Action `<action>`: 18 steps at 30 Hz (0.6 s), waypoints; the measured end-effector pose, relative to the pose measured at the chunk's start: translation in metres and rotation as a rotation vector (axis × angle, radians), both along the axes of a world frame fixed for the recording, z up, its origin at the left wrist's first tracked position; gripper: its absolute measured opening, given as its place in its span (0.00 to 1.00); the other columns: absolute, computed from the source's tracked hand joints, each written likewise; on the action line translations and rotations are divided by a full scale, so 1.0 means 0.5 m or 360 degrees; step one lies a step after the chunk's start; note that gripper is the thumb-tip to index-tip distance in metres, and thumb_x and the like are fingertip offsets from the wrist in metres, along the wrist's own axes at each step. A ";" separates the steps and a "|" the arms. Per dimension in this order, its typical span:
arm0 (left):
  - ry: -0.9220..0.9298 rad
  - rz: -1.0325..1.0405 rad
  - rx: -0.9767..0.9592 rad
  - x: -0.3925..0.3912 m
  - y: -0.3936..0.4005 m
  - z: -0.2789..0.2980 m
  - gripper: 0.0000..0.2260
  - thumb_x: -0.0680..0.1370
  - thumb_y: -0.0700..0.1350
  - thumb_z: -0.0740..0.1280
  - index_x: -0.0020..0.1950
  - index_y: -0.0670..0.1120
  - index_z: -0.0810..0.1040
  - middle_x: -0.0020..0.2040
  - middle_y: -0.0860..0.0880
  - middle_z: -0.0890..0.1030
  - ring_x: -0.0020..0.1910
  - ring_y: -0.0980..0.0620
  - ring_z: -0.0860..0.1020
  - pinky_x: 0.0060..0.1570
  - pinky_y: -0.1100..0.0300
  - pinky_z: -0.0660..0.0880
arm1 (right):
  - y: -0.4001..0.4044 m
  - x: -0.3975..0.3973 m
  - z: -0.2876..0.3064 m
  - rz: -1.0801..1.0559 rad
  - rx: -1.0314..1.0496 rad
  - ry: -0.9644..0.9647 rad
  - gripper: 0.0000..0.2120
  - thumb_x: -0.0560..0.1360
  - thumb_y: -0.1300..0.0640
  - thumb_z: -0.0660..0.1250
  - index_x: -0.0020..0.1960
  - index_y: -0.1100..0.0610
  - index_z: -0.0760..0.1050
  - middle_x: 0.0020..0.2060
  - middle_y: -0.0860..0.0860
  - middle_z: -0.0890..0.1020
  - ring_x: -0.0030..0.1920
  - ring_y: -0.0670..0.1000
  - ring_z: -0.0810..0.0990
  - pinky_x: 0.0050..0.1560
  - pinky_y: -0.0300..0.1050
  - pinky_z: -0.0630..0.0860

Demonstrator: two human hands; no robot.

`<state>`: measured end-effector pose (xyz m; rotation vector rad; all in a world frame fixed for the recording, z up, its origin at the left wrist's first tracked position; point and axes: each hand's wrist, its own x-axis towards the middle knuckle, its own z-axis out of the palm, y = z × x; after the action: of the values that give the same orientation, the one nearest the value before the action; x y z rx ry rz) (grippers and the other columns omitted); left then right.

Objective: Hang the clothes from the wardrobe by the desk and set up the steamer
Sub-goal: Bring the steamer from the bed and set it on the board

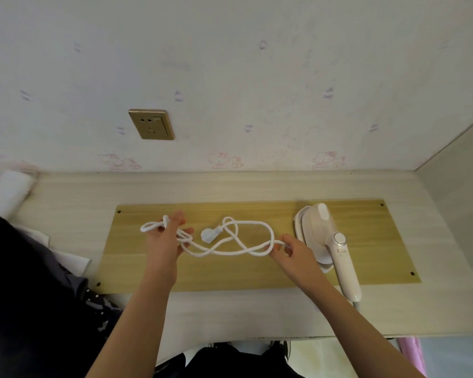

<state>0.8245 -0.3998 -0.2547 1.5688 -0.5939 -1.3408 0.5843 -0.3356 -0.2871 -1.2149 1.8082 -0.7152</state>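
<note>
Left hand: my left hand point(166, 236) is raised over the board's left part, fingers loosely curled around a bunch of cord loops, one loop sticking out to the left.
Right hand: my right hand point(294, 253) pinches a strand of the same cord between thumb and fingertips, just left of the steamer.
Cord: I see a white, round, braided-looking cord point(238, 245) sagging in crossed loops between both hands, over the board.
Plug: a white angled plug point(209, 233) lies on the board between my hands, unplugged.
Steamer: a cream, smooth plastic handheld steamer point(329, 241) lies on the board's right part, head toward the wall, handle toward me, a round dial at its neck.
Board: a rectangular yellow wood-grain board point(257, 274) with holes at its corners lies flat on the pale desk point(230, 315).
Socket: a brass-coloured wall socket point(151, 124) sits above the desk, well apart from the plug.
Surroundings: dark clothes point(30, 296) cover the desk's left edge; a white roll point(7, 190) lies at far left.
</note>
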 end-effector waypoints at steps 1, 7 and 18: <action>-0.0017 -0.0031 0.0032 0.002 -0.001 -0.003 0.11 0.76 0.51 0.69 0.52 0.45 0.76 0.47 0.45 0.81 0.41 0.47 0.81 0.47 0.49 0.78 | 0.000 0.001 -0.001 0.0021 0.0014 -0.0008 0.17 0.74 0.46 0.68 0.37 0.57 0.67 0.30 0.46 0.65 0.32 0.46 0.62 0.34 0.40 0.62; 0.0114 -0.0249 0.0077 -0.008 0.007 -0.008 0.31 0.67 0.58 0.73 0.64 0.46 0.69 0.39 0.47 0.78 0.35 0.48 0.78 0.45 0.48 0.77 | -0.018 -0.003 0.004 0.0185 0.0079 -0.0014 0.07 0.71 0.43 0.67 0.43 0.46 0.80 0.43 0.49 0.80 0.44 0.48 0.77 0.44 0.43 0.73; 0.0323 -0.0411 -0.0019 -0.019 0.022 -0.021 0.28 0.74 0.32 0.69 0.69 0.51 0.67 0.53 0.41 0.79 0.46 0.47 0.83 0.44 0.53 0.81 | -0.059 0.021 0.086 0.0006 0.0067 -0.0788 0.05 0.75 0.55 0.69 0.48 0.54 0.83 0.47 0.54 0.85 0.53 0.51 0.82 0.62 0.53 0.75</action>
<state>0.8150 -0.3889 -0.2649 1.3587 -0.6928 -1.6634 0.5949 -0.3653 -0.2441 -0.9118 1.4010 -0.8817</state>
